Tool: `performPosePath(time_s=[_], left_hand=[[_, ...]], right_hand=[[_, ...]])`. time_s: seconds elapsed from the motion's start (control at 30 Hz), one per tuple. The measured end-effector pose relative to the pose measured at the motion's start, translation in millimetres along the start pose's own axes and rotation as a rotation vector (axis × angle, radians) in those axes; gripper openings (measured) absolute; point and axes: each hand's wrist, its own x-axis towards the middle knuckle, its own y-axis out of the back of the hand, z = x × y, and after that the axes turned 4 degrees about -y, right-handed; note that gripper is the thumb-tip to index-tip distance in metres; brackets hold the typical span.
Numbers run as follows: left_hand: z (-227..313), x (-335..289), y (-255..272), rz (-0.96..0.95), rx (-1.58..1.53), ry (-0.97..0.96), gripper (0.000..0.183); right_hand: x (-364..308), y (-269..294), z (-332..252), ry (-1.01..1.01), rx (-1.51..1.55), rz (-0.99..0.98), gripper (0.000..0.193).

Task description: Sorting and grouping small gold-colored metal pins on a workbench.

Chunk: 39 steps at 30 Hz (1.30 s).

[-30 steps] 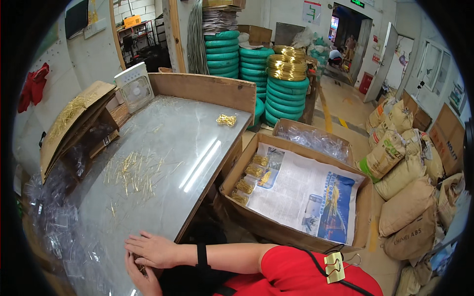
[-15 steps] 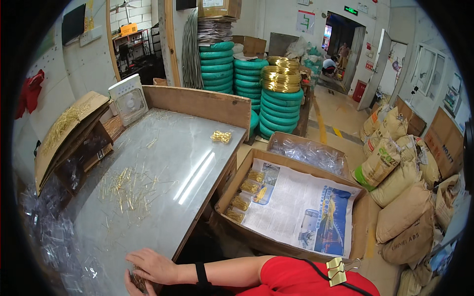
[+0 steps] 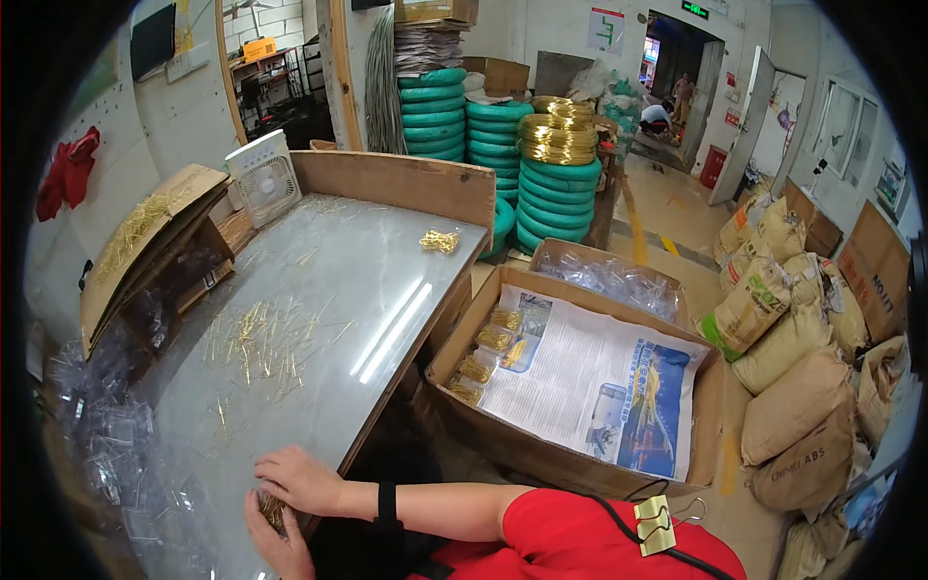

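At the near edge of the grey tabletop (image 3: 295, 256), both hands close around a small bundle of thin gold-coloured metal pins (image 3: 275, 512). My right hand (image 3: 298, 480) bends over the bundle from above, its fingers together. Cupped against the near side is my left hand (image 3: 276, 543). Much of the bundle is hidden by the fingers. Farther up the table lie loose gold pins (image 3: 253, 343), scattered in a thin layer. A clear bag of gold pins (image 3: 440, 241) rests near the table's far right corner.
Right of the table stands a carton (image 3: 580, 469) lined with newspaper, holding several packed bundles (image 3: 475, 368) along its left side. Clear plastic bags (image 3: 121, 445) pile up at left. A white fan (image 3: 263, 179) and a wooden board (image 3: 396, 184) edge the table's far side.
My view has shifted slightly, so the table and hands sit differently in the picture. My left hand and the bundle show more fully now; both hands still hold it.
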Motion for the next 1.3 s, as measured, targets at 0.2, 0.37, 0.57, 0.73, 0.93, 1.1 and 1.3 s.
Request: performPosePath(time_s=[0.2,0.37,0.57,0.73,0.93,1.1,1.3], left_hand=[[0.0,1.5,1.9,-0.013,-0.028,-0.004,0.057],[7.9,2.6,5.3,-0.006,-0.061,-0.02,0.059],[6.3,-2.0,3.1,-0.003,-0.072,0.037,0.068],[11.7,-1.0,2.6,0.024,-0.182,0.087,0.066],[6.0,0.0,4.7,-0.066,-0.052,0.059,0.055],[5.9,0.4,1.2,-0.051,0.0,0.038,0.05],[1.0,-0.8,4.9,-0.077,0.0,0.008,0.052]], right_hand=[[-1.6,-0.7,-0.4,0.007,-0.096,-0.029,0.028],[9.8,8.5,-14.8,-0.17,0.039,-0.096,0.031],[6.5,1.5,-7.0,-0.066,-0.099,-0.15,0.032],[6.2,8.2,-7.0,-0.037,-0.081,-0.176,0.031],[5.8,9.5,-13.1,-0.03,-0.152,-0.189,0.031],[3.5,10.8,-4.3,0.022,-0.049,-0.163,0.037],[-0.2,10.2,-4.5,0.107,-0.139,-0.194,0.036]])
